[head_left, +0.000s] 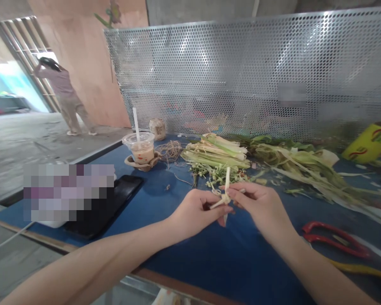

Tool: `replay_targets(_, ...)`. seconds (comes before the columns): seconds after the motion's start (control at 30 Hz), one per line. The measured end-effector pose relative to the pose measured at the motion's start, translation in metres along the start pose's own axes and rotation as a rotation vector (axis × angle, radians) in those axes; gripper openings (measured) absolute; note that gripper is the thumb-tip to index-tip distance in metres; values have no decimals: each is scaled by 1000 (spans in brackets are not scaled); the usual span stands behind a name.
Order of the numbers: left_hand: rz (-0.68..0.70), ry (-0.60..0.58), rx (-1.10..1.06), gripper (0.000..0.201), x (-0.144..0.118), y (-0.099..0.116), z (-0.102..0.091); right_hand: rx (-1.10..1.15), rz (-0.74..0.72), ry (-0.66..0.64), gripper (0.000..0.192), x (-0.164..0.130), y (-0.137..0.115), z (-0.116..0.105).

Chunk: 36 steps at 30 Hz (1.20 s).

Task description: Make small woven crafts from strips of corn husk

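Observation:
Pale plant strips [225,197], crossed and folded over one another into a small knot-like piece, are pinched between my two hands above the blue tabletop. My left hand [198,209] grips the piece from the left, thumb and fingers closed on it. From the right, my right hand [255,197] pinches it with thumb and forefinger. One strip end stands straight up and another pokes out to the lower left. Just behind my hands lie small green sprigs [219,173] and a stack of pale green stalks or husks [214,152].
Loose leaves [292,163] spread right of the stack. Red-handled scissors or shears [336,239] lie near my right forearm. At left are a black phone [111,207], an iced drink [141,148] and tangled twine [171,150]. A perforated metal panel [241,72] borders the back. A person [62,91] stands far left.

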<state>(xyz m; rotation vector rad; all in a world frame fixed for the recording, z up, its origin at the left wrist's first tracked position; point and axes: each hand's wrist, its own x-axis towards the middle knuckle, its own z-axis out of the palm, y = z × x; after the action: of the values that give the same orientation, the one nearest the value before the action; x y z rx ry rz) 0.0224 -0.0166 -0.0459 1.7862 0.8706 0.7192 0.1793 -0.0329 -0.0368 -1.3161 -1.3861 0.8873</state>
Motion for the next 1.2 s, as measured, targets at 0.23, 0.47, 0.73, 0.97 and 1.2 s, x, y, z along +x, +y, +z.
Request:
replay_targets(0.23,-17,-139,-71,32,0,3,2,28,3,62,21,1,2,-4)
replay_targets(0.47,-11,-46,22,31,-5,7,0,-2,43,-5,19,2,-2,-7)
replay_targets(0.73,15,-127,85,32,-5,11,-9,204,50,-419,23,3,0,-6)
replay_targets(0.97,-35,-382,-117,30,-5,18,-16,75,-2,-368,23,4,2,-9)
replay_targets(1.2,-116,-378,-325,27,-5,24,-18,-155,-115,-228,15,3,-2,-11)
